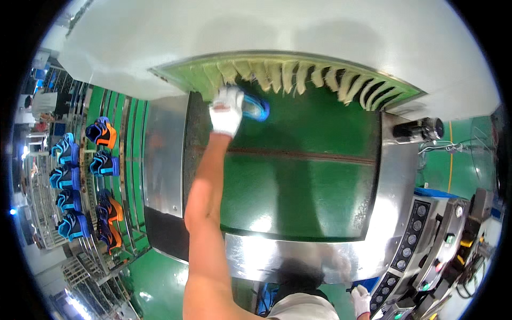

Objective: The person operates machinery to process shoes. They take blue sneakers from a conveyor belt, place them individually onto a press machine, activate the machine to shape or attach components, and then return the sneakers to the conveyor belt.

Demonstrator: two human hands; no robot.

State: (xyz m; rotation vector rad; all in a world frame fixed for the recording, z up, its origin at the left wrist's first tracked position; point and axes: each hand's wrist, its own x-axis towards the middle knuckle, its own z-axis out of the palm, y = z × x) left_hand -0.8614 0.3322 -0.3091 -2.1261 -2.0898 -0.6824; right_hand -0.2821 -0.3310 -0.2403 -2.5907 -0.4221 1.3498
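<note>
- Two gloved hands are yours: the left hand (pixel 226 113) is far out on the green belt (pixel 330 197), and the right hand (pixel 360 300) is low, near the bottom edge.
- One blue shoe (pixel 256 108) is on the far left part of the belt, touching your left glove. I cannot tell if those fingers are clamped on it.
- Your right fingers are too small to see well, so I cannot tell how they stand.
- Eight shoes, about, sit on the rack (pixel 124 176) at your left, in two rows.
- One brown line (pixel 304 154) runs across the belt.
- Shiny metal edges (pixel 162 154) frame the belt. Plain green shows right of the shoe and toward you.
- More than a dozen pale strips (pixel 288 77) hang just past the shoe, in the way.
- One black motor (pixel 418 129) and a box with round dials (pixel 413 234) stand at your right.
</note>
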